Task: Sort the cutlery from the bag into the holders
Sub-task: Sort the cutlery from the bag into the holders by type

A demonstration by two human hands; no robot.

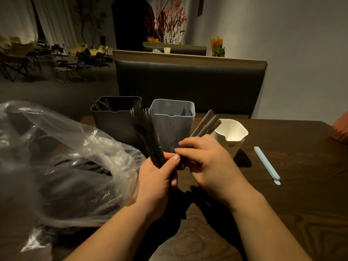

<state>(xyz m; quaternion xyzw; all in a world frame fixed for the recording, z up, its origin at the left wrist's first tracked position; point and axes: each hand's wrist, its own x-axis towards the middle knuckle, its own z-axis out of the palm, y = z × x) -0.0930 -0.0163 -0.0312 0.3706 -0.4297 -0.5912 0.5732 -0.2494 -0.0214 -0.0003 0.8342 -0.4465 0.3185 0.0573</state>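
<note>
My left hand [158,178] grips a bunch of black plastic forks [145,132], tines up and blurred. My right hand [209,162] holds several dark brown straws [208,123] that point up and to the right. Both hands meet over the dark wooden table [291,194]. A clear plastic bag [62,162] with more dark cutlery lies at the left. Behind the hands stand three holders: a black one [113,119] with cutlery inside, a grey one [175,127] with forks inside, and a white one [233,136] that looks empty.
A light blue wrapped straw [267,164] lies on the table to the right of the white holder. A dark padded bench back [188,85] rises behind the table. An orange object [340,129] shows at the right edge.
</note>
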